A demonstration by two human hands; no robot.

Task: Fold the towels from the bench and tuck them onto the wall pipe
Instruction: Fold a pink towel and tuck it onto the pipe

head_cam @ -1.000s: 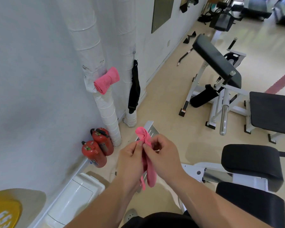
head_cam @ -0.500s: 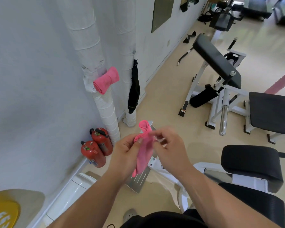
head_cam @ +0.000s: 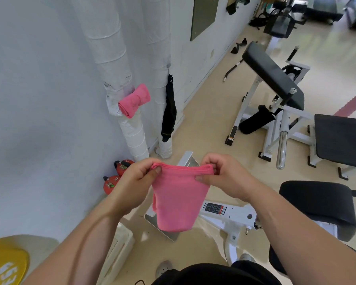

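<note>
A pink towel point(head_cam: 178, 199) hangs folded in front of me, spread flat between both hands. My left hand point(head_cam: 137, 179) pinches its top left corner and my right hand point(head_cam: 222, 174) pinches its top right corner. A second pink towel point(head_cam: 134, 100), rolled up, sits wedged against the white wrapped wall pipe point(head_cam: 119, 64) at the upper left. The bench point(head_cam: 317, 204) with black pads is at the lower right, beside my right arm.
Two red fire extinguishers point(head_cam: 116, 175) stand at the pipe's foot. A black strap point(head_cam: 169, 112) hangs on a second wrapped pipe. White gym machines with black pads point(head_cam: 273, 79) fill the right side. A yellow weight plate point(head_cam: 4, 264) lies at the lower left.
The towel was bunched into a narrow strip between hands held close together. My hands have moved apart and the towel now hangs spread wide and flat.
</note>
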